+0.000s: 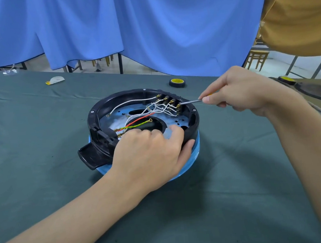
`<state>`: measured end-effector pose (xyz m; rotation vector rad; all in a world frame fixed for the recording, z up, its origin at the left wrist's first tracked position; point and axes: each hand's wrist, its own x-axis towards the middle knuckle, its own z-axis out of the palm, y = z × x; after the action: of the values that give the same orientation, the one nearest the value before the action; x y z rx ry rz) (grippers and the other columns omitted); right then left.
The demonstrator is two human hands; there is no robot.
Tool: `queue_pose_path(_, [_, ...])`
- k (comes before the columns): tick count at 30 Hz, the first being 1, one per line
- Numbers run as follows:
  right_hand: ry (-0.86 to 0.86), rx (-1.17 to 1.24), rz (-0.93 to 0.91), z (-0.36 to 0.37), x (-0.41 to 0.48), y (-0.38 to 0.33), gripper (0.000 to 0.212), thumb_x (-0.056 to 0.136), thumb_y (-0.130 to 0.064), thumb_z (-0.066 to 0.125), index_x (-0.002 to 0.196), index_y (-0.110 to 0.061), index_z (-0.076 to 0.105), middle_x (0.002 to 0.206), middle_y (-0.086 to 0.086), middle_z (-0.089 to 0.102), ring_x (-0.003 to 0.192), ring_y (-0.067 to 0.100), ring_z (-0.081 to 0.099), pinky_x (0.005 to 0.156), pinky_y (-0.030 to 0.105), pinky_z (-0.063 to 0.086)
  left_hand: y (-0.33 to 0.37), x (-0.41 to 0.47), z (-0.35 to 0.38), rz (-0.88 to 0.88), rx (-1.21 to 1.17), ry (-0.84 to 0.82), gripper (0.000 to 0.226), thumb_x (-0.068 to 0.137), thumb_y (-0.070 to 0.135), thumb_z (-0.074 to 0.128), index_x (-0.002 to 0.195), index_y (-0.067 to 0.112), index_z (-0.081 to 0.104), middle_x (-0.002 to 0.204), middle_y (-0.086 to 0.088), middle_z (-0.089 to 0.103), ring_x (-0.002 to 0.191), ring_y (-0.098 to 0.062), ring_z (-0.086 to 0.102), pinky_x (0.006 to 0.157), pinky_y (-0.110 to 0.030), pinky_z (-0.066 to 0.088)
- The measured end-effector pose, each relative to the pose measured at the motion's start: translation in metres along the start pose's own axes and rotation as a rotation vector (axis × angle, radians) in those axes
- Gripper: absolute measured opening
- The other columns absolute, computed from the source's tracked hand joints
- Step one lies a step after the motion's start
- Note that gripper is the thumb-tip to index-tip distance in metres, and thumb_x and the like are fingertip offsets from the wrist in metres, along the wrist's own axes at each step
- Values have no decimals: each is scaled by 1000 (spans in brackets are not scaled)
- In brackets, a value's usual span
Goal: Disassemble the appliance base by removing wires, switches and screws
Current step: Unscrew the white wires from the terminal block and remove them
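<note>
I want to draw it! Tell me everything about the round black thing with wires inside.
The appliance base is a round black plastic shell on a light blue bottom, lying open side up on green cloth. Inside are a bluish metal plate, white, red and yellow-green wires and a row of switches. The left hand grips its near rim; a screwdriver tip touches one switch.

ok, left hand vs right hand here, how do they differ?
Left hand grips the near rim of the appliance base; right hand pinches a screwdriver. Left hand lies on the base; right hand hovers beside it, tool tip at the switches. Both are curled round something.
</note>
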<state>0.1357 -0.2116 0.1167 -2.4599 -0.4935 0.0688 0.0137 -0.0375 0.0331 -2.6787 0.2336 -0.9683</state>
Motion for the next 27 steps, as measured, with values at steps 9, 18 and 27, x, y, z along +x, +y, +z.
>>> queue_pose_path(9, [21, 12, 0, -1, 3, 6, 10, 86, -24, 71, 80, -27, 79, 44, -9, 52, 44, 9, 39, 44, 19, 26, 0, -2, 2, -4, 8, 7, 43, 94, 48, 44, 78, 15, 65, 40, 1, 41, 32, -20, 39, 46, -24, 16])
queue_pose_path(18, [149, -443, -204, 7, -9, -15, 16, 91, -27, 63, 97, -35, 75, 63, -18, 47, 67, 13, 43, 57, 27, 33, 0, -2, 3, 4, 9, 26, 45, 94, 48, 42, 80, 14, 67, 40, 1, 44, 32, -21, 42, 46, -24, 17])
queue_pose_path(27, [173, -565, -212, 13, -11, -20, 21, 90, -23, 60, 99, -35, 73, 69, -12, 47, 79, 26, 52, 65, 29, 41, 0, -1, 3, 6, -2, 41, 44, 94, 48, 43, 80, 14, 67, 40, 0, 44, 32, -21, 43, 46, -23, 19])
